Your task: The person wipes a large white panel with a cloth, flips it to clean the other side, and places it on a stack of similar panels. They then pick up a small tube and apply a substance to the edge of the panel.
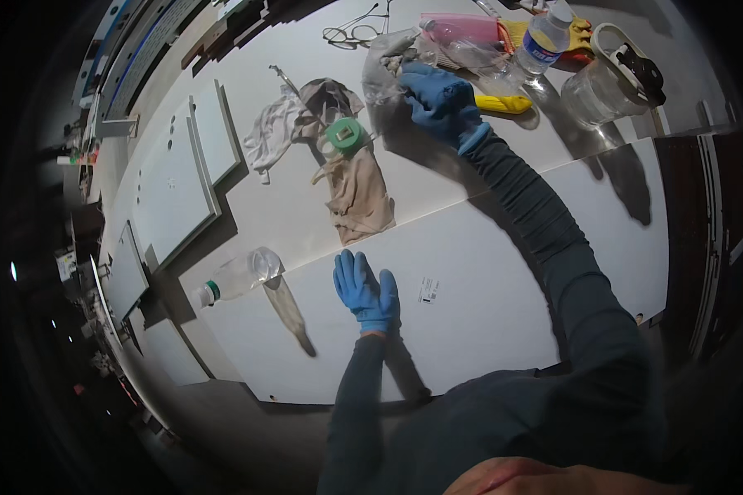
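My left hand (362,290), in a blue glove, lies on a white panel (487,322) with its fingers stretched out; it holds nothing. Left of it, a clear bottle with a green cap ring (243,276) rests on its side. Farther up, my right hand (442,101), also gloved in blue, reaches to a clear plastic bag (381,78) with greyish contents. Its fingers are bent into the bag, and what they grip is hidden. Between the hands lie a beige cloth (359,198), a green tape roll (344,134) and a whitish rag (274,132).
A labelled water bottle (545,37), a clear handled jug (598,95) and a yellow-handled tool (504,104) stand or lie at the far right. Eyeglasses (355,35) lie at the back. White boards (173,186) lean along the left. A small label (428,290) is on the panel.
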The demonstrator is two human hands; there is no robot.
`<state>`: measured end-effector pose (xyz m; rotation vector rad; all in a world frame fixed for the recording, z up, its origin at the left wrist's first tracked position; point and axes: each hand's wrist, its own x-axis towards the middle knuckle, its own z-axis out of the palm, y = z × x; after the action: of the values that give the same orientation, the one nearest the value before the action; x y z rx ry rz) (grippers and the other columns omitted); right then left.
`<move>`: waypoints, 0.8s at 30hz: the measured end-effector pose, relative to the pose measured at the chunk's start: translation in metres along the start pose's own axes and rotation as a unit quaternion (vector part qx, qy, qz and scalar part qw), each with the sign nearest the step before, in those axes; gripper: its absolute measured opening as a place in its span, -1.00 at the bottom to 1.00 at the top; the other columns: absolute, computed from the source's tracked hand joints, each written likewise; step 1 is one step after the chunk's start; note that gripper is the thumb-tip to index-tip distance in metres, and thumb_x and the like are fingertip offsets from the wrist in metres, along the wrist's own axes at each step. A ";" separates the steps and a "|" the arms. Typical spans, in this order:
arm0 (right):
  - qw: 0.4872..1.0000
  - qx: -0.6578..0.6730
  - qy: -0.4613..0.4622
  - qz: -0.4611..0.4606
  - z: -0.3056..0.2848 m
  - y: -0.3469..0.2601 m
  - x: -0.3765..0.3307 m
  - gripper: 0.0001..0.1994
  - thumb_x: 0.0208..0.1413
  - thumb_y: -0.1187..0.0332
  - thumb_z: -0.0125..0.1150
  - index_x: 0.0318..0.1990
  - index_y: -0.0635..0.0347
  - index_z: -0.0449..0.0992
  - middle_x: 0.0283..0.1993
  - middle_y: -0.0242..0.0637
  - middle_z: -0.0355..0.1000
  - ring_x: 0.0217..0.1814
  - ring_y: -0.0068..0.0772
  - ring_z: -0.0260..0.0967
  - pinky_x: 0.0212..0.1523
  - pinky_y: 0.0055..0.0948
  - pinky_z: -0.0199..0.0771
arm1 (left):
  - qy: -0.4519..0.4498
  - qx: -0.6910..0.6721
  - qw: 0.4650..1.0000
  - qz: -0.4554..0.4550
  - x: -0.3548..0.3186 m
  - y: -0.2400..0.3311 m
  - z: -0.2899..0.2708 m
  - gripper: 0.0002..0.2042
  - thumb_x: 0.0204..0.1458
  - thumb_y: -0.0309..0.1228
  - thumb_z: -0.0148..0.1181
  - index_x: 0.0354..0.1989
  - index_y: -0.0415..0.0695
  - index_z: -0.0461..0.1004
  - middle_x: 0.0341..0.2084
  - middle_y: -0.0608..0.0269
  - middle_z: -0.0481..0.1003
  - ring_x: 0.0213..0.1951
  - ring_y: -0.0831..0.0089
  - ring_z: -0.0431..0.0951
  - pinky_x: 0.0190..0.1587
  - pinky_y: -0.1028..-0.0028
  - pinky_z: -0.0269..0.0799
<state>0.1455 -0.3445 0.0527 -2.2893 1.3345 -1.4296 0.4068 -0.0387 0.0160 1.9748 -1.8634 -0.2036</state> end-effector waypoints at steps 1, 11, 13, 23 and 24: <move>0.996 -0.015 -0.085 0.030 -0.009 -0.005 0.000 -0.80 -0.01 0.47 0.17 -0.19 0.14 0.53 0.00 -0.14 0.54 -0.09 0.08 0.50 -0.15 -0.17 0.55 | 0.000 -0.008 1.000 -0.006 -0.001 0.000 -0.001 -0.40 0.08 -0.16 0.21 0.26 -0.23 0.42 0.34 -0.20 0.33 0.42 -0.18 0.22 0.47 -0.05 -0.03; 0.992 0.074 -0.085 0.061 -0.066 -0.022 -0.086 -0.64 0.01 0.59 0.10 -0.02 0.24 0.62 0.07 -0.15 0.59 0.00 -0.12 0.59 0.02 -0.33 0.59 | 0.035 -0.016 0.999 0.017 -0.004 -0.008 0.001 -0.41 0.00 -0.23 0.28 0.24 -0.23 0.47 0.30 -0.16 0.40 0.39 -0.16 0.28 0.45 -0.03 0.08; 0.951 0.166 -0.071 0.250 -0.060 -0.021 -0.088 -0.64 0.10 0.58 0.04 0.04 0.25 0.62 0.02 -0.12 0.62 0.01 -0.21 0.60 0.05 -0.36 0.58 | 0.037 -0.018 0.999 0.020 -0.004 -0.008 0.002 -0.41 0.01 -0.22 0.28 0.24 -0.23 0.47 0.30 -0.16 0.40 0.39 -0.16 0.28 0.45 -0.03 0.08; 0.865 -0.077 -0.167 0.466 -0.059 0.005 -0.080 -0.60 0.18 0.01 0.21 -0.04 0.09 0.68 -0.11 -0.10 0.66 -0.04 -0.07 0.61 0.09 -0.16 0.53 | 0.037 -0.025 0.999 0.021 -0.006 -0.012 0.003 -0.41 0.03 -0.19 0.27 0.25 -0.21 0.47 0.31 -0.14 0.39 0.40 -0.14 0.26 0.46 -0.03 0.03; 0.855 -0.052 -0.187 0.481 -0.056 0.008 -0.081 -0.59 0.17 -0.01 0.22 -0.03 0.08 0.67 -0.10 -0.10 0.66 -0.02 -0.07 0.60 0.10 -0.16 0.52 | 0.041 -0.031 0.998 0.019 -0.006 -0.012 0.003 -0.41 0.03 -0.19 0.27 0.25 -0.21 0.47 0.31 -0.14 0.40 0.40 -0.14 0.26 0.46 -0.03 0.03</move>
<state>0.0841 -0.2724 0.0251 -1.3840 1.9794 -0.5460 0.4161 -0.0336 0.0076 1.8764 -1.8194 -0.1649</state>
